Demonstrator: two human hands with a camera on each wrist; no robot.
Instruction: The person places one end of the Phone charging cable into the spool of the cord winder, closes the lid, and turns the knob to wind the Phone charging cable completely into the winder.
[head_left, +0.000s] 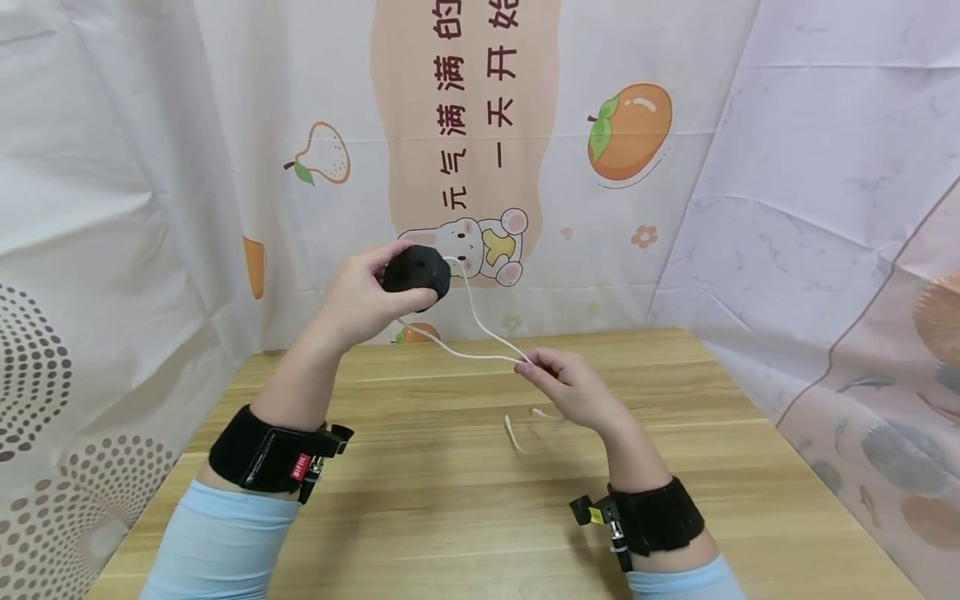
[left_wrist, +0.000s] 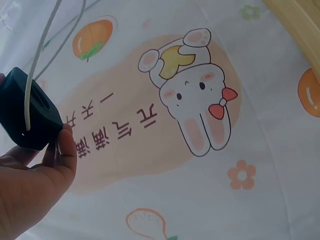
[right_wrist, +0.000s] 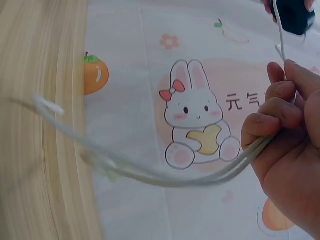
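My left hand (head_left: 362,293) holds up a black, faceted, roughly octagonal block (head_left: 420,271) above the far side of the table, thumb on the near side and fingers behind. A white cord (head_left: 474,357) runs from the block in two strands toward the right. In the left wrist view, one strand meets the block's face (left_wrist: 37,112) near a small hole. My right hand (head_left: 570,387) pinches both strands together, lower and to the right of the block. Beyond its grip the cord's tails (right_wrist: 175,183) hang in a curve, with the loose ends (head_left: 509,427) dangling over the table.
Below both hands lies a wood-grain table (head_left: 450,500). Behind it hangs a white printed curtain (head_left: 337,67) with a rabbit, fruit and lettering, and more curtains (head_left: 840,150) close in both sides. Black straps (head_left: 258,454) carrying small cameras circle both wrists.
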